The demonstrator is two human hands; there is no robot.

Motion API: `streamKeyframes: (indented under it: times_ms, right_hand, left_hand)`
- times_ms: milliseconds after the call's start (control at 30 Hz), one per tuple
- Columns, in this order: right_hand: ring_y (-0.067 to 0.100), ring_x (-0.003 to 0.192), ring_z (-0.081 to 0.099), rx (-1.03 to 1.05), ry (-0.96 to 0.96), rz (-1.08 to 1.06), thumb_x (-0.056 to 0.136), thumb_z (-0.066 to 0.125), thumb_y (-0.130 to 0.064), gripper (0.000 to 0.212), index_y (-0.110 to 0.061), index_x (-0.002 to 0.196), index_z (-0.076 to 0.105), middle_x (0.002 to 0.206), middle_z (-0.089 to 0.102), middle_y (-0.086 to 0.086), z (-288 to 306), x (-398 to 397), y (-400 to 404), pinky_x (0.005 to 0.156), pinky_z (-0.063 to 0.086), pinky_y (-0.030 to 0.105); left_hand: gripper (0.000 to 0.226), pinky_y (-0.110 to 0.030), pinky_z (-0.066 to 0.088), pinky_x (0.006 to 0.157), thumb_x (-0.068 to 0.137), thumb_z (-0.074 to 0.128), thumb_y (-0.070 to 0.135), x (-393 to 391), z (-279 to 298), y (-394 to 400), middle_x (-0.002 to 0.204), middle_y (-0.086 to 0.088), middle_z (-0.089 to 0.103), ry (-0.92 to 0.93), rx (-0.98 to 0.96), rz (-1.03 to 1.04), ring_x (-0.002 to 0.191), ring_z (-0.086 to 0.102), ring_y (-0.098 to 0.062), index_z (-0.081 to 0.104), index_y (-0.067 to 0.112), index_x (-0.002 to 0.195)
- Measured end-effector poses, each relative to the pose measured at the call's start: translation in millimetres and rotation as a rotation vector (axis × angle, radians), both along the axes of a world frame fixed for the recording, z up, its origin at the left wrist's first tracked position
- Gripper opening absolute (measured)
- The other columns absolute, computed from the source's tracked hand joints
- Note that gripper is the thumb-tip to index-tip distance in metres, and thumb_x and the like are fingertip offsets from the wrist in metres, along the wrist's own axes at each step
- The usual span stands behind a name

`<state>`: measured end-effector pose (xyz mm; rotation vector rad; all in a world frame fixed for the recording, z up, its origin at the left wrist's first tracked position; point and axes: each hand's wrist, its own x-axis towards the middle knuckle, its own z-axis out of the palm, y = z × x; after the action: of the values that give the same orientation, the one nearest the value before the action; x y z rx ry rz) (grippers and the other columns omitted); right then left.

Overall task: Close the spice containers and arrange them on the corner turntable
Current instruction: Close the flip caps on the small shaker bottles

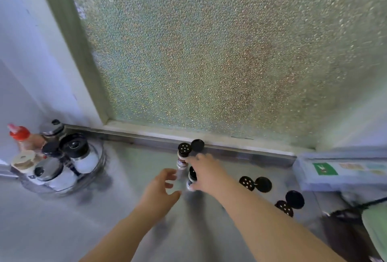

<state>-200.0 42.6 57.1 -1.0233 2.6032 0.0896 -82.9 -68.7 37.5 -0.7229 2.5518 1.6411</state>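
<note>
I see both bare forearms stretched forward. My left hand (162, 186) hovers with fingers spread and relaxed, holding nothing. My right hand (204, 172) reaches further ahead, palm down; its fingers are blurred.

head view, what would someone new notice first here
Two bare arms reach in from below to a pair of small spice jars at the middle of the steel counter: the taller jar stands with its flip lid open, and the right hand rests on the shorter jar, while the left hand is spread open beside them. Behind looms a pebbled glass window. A crowded turntable fills the left corner.
</note>
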Motion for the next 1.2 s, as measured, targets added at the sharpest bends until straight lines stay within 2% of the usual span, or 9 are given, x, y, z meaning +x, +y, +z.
streamKeyframes:
  times_ms: [133,400,500,600,700,867,933,1067,1200]
  right_hand:
    - [0.034,0.106,0.057,0.090,0.125,0.101,0.080,0.062,-0.021,0.029,-0.016,0.108,0.059,0.108,0.065,0.011,-5,-3,-8,0.085,0.039,0.037]
    - [0.029,0.100,0.060,0.013,-0.001,0.244,0.074,0.068,-0.035,0.039,-0.024,0.108,0.056,0.104,0.066,0.005,36,7,-3,0.083,0.041,0.037]
    - [0.028,0.102,0.058,-0.047,-0.002,0.271,0.071,0.072,-0.035,0.044,-0.024,0.111,0.057,0.108,0.066,0.003,76,17,1,0.082,0.044,0.036]
    - [0.021,0.104,0.057,-0.166,-0.028,0.167,0.065,0.078,-0.042,0.060,-0.028,0.118,0.052,0.113,0.062,-0.001,118,25,17,0.084,0.048,0.034]
    - [0.012,0.104,0.054,-0.355,-0.109,-0.134,0.061,0.078,-0.055,0.082,-0.029,0.129,0.042,0.118,0.056,-0.006,152,29,39,0.080,0.043,0.027]
    - [0.006,0.087,0.061,-0.616,-0.058,-0.253,0.065,0.081,-0.041,0.059,-0.031,0.116,0.054,0.100,0.063,-0.014,181,51,34,0.077,0.048,0.021]
    - [0.005,0.102,0.059,-0.671,-0.051,-0.179,0.071,0.078,-0.034,0.070,-0.027,0.133,0.045,0.114,0.059,-0.015,188,67,27,0.089,0.042,0.015]
    - [0.003,0.142,0.019,-0.576,0.041,0.057,0.089,0.060,-0.031,0.071,-0.021,0.148,0.021,0.154,0.022,-0.011,182,89,12,0.110,0.008,0.008]
    - [0.025,0.117,0.059,-0.517,0.313,0.182,0.083,0.042,-0.026,0.051,-0.006,0.128,0.055,0.132,0.057,0.012,186,95,-2,0.099,0.044,0.029]
  left_hand:
    - [0.045,-0.032,0.051,0.084,0.075,0.068,0.008,10,-12,-6,0.103,0.006,0.057,-0.024,-0.002,0.049,0.091,0.057,-0.016,0.044,0.031,0.106]
    - [0.059,-0.021,0.040,0.082,0.072,0.069,0.020,2,-14,9,0.119,0.010,0.052,-0.043,0.079,-0.081,0.105,0.050,-0.008,0.044,0.029,0.125]
    - [0.037,-0.021,0.043,0.074,0.060,0.066,0.042,-6,10,14,0.086,0.021,0.064,0.116,0.125,-0.118,0.082,0.056,-0.002,0.054,0.040,0.095]
    - [0.030,-0.022,0.046,0.072,0.054,0.062,0.045,-10,37,11,0.081,0.025,0.066,0.226,0.127,-0.147,0.075,0.059,0.002,0.056,0.045,0.084]
    - [0.034,-0.032,0.053,0.078,0.059,0.069,0.036,-10,62,3,0.084,0.016,0.070,0.281,0.165,-0.183,0.081,0.067,-0.013,0.058,0.044,0.090]
    - [0.029,-0.018,0.051,0.073,0.066,0.066,0.026,-3,96,-5,0.079,0.014,0.071,0.368,0.141,-0.190,0.075,0.064,-0.008,0.060,0.033,0.094]
    - [0.031,-0.025,0.053,0.071,0.068,0.065,0.024,-1,107,-10,0.083,0.003,0.073,0.385,0.135,-0.170,0.078,0.068,-0.017,0.061,0.032,0.097]
    - [0.028,-0.037,0.056,0.069,0.069,0.059,0.012,5,129,-21,0.083,-0.012,0.071,0.433,0.136,-0.207,0.074,0.067,-0.028,0.062,0.025,0.093]
    - [0.018,-0.026,0.048,0.059,0.068,0.055,0.003,13,142,-29,0.074,-0.021,0.065,0.451,0.109,-0.225,0.063,0.055,-0.017,0.057,0.009,0.085]
